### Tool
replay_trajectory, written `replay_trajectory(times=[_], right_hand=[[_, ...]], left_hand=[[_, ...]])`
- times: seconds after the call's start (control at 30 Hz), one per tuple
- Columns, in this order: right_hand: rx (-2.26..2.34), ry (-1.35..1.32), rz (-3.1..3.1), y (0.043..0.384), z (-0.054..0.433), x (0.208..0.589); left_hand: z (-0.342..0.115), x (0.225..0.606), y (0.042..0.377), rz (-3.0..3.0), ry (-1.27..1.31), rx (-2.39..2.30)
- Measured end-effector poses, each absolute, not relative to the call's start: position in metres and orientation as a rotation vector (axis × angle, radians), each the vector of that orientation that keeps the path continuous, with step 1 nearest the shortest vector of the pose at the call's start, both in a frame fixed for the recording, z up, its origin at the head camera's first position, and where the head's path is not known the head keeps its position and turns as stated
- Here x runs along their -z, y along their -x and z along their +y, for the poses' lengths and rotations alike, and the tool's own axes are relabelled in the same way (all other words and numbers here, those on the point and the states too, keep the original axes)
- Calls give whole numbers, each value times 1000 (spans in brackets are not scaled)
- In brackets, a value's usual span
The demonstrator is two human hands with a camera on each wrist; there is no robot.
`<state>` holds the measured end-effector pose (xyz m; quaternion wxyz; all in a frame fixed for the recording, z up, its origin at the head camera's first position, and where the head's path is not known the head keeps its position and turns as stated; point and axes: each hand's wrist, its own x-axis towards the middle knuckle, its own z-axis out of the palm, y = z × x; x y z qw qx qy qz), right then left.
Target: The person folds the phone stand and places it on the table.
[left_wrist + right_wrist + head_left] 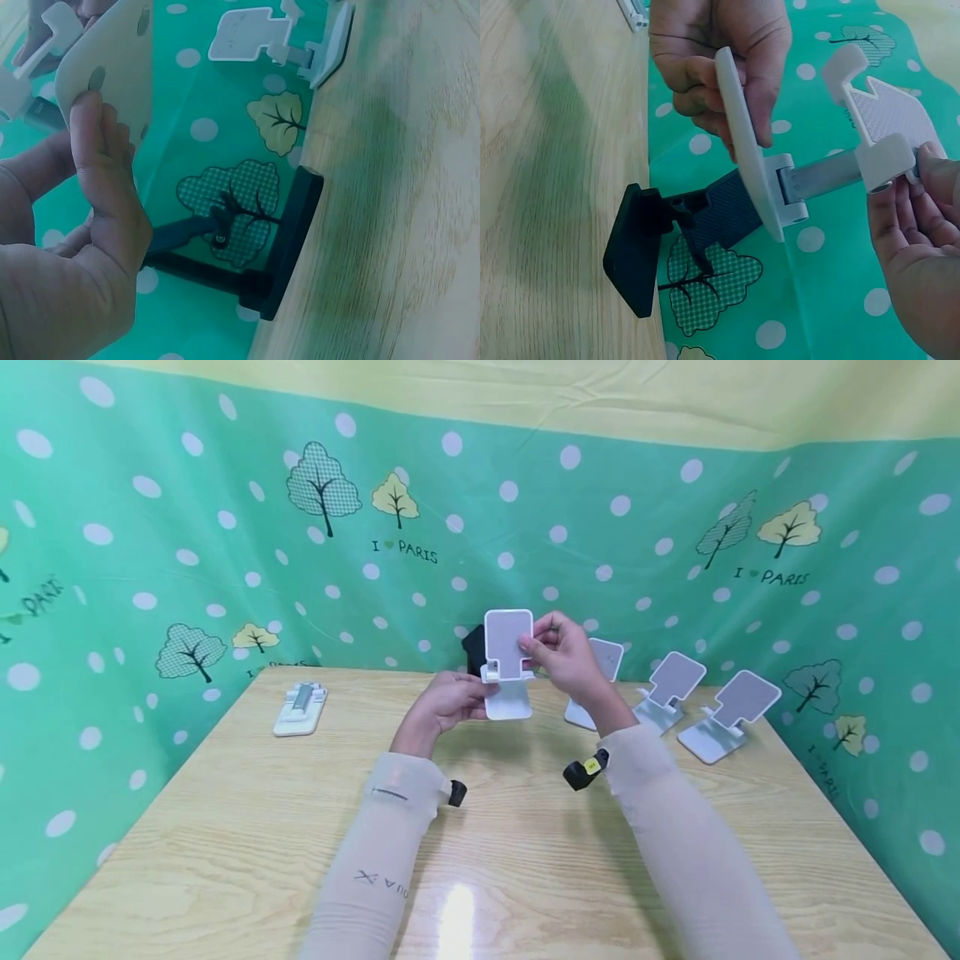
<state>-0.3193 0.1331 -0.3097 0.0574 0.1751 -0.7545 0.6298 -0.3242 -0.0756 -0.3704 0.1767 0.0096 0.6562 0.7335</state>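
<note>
Both hands hold a white folding phone stand (508, 639) up above the table, its grey-padded plate facing me. My left hand (448, 700) grips the base (742, 139) at its left side, thumb on one face and fingers on the other. With thumb and fingers, my right hand (564, 653) pinches the right edge of the padded plate (892, 112). Between base and plate, the grey metal arm (823, 176) is extended, as the right wrist view shows. Round feet (97, 77) dot the base's underside in the left wrist view.
Behind the held stand, a black phone stand (289, 244) stands at the table's back edge. To the right are three unfolded white stands, the outermost (748, 697) near the table's right edge. A folded white stand (300, 712) lies back left. A green curtain (225, 527) hangs behind the table.
</note>
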Motion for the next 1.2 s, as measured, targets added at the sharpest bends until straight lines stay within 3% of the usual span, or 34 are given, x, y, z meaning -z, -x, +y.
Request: replay_trajectory(times=[1.2], right_hand=[[-1241,-682,-2191,330,127,331]], left_hand=[[-73,371,325,1749,-86,-2083]])
